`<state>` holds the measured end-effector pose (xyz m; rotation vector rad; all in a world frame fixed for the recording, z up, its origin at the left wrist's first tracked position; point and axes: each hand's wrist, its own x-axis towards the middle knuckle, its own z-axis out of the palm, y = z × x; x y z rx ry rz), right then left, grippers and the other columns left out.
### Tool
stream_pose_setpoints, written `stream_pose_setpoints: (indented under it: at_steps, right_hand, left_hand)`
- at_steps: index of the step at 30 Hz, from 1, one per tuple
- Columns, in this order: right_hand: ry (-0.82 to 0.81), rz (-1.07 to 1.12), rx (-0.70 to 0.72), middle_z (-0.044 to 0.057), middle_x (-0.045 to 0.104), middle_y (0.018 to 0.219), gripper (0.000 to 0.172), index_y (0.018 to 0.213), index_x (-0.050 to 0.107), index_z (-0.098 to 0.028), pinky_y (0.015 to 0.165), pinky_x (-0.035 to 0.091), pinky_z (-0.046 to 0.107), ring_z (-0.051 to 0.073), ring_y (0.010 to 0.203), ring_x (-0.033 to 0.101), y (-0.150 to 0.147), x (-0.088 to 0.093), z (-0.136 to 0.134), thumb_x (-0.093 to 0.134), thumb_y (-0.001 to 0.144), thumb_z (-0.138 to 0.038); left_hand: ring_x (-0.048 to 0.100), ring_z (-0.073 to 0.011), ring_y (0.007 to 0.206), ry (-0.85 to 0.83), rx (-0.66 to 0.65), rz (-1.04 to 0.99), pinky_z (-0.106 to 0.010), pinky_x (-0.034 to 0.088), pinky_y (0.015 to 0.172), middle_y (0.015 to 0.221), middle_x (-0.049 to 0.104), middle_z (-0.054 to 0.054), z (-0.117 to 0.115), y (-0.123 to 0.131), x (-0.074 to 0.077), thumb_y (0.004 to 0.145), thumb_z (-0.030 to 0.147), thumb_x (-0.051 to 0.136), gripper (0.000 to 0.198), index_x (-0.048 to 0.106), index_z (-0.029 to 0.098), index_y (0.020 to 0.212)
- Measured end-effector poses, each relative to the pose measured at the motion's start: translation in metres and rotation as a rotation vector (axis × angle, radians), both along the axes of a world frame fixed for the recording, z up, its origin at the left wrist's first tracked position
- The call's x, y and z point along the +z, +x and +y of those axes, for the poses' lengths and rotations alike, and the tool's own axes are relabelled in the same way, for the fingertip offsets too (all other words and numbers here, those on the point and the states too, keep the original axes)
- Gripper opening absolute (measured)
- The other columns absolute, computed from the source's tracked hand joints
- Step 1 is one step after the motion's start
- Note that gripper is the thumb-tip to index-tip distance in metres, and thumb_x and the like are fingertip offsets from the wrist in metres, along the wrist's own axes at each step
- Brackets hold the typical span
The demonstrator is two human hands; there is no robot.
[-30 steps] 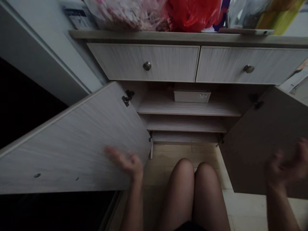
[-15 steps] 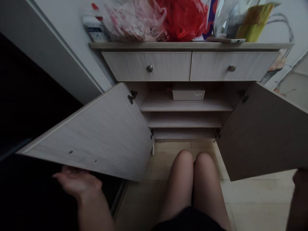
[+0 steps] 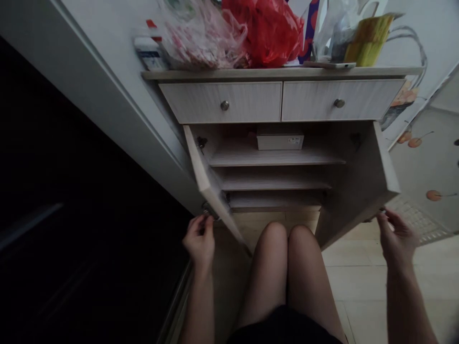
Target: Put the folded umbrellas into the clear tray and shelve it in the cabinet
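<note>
A pale wooden cabinet [image 3: 279, 73] stands before me with both lower doors ajar. My left hand [image 3: 199, 241] pinches the round knob [image 3: 207, 210] on the outside of the left door [image 3: 210, 184]. My right hand [image 3: 396, 237] has its fingers at the lower outer corner of the right door [image 3: 358, 191], where its knob sits; the grip is partly hidden. Inside, a white box [image 3: 280, 141] rests on the top shelf [image 3: 276, 157]; two lower shelves show nothing on them. My bare knees [image 3: 287, 239] are just in front of the opening.
Two shut drawers with metal knobs [image 3: 224, 105] sit above the doors. Red [image 3: 272, 31] and pink plastic bags [image 3: 201, 33], a bottle [image 3: 150, 48] and a yellow packet [image 3: 367, 38] crowd the cabinet top. A dark doorway lies to the left, tiled floor [image 3: 362, 282] to the right.
Both doors have swung from wide open to partly closed. My hands moved from the doors' far edges inward to the knobs. The camera pulled back a little.
</note>
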<state>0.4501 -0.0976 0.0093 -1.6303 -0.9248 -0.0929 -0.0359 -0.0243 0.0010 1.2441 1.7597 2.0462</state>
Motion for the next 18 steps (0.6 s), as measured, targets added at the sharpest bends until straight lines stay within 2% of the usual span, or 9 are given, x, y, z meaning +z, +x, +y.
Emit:
stream_pose_setpoints:
  at_steps: [3, 5, 9, 13, 18]
  right_hand:
    - [0.093, -0.075, 0.176, 0.011, 0.073, 0.097, 0.035, 0.089, 0.074, -0.021, 0.081, 0.052, 0.041, 0.026, 0.094, 0.067, -0.036, 0.013, 0.026, 0.068, 0.081, -0.054]
    - [0.155, -0.113, 0.225, 0.008, 0.071, 0.091, 0.031, 0.085, 0.071, -0.020, 0.081, 0.051, 0.039, 0.024, 0.090, 0.066, -0.062, 0.022, 0.048, 0.067, 0.083, -0.051]
    - [0.173, -0.143, 0.296, 0.006, 0.069, 0.085, 0.032, 0.082, 0.069, -0.019, 0.078, 0.049, 0.035, 0.021, 0.083, 0.064, -0.104, 0.030, 0.098, 0.065, 0.085, -0.051]
    - [0.115, -0.135, 0.327, 0.007, 0.069, 0.090, 0.037, 0.087, 0.070, -0.019, 0.078, 0.047, 0.034, 0.021, 0.084, 0.064, -0.133, 0.033, 0.149, 0.059, 0.088, -0.055]
    - [-0.005, -0.212, 0.238, 0.008, 0.070, 0.099, 0.039, 0.091, 0.070, -0.019, 0.084, 0.040, 0.036, 0.023, 0.091, 0.062, -0.156, 0.038, 0.196, 0.052, 0.093, -0.054]
  left_hand:
    - [0.067, -0.0188, 0.073, -0.014, -0.152, 0.050, -0.031, 0.054, 0.073, 0.081, 0.073, -0.006, 0.022, 0.039, 0.004, 0.075, 0.059, 0.070, 0.043, 0.070, 0.017, 0.086]
    - [0.068, -0.0191, 0.073, -0.011, -0.228, 0.102, -0.031, 0.053, 0.073, 0.081, 0.074, -0.007, 0.040, 0.065, 0.008, 0.079, 0.057, 0.067, 0.040, 0.071, 0.017, 0.086]
    - [0.069, -0.0190, 0.075, -0.047, -0.277, 0.228, -0.031, 0.051, 0.077, 0.086, 0.076, -0.008, 0.079, 0.110, 0.017, 0.084, 0.039, 0.069, 0.022, 0.072, 0.018, 0.087]
    - [0.070, -0.0189, 0.077, -0.132, -0.291, 0.290, -0.030, 0.048, 0.077, 0.089, 0.076, -0.008, 0.114, 0.145, 0.027, 0.086, 0.026, 0.071, 0.009, 0.072, 0.017, 0.088]
    - [0.070, -0.0216, 0.086, -0.207, -0.280, 0.380, -0.034, 0.044, 0.085, 0.093, 0.077, -0.009, 0.145, 0.167, 0.039, 0.087, 0.028, 0.072, 0.012, 0.073, 0.018, 0.092]
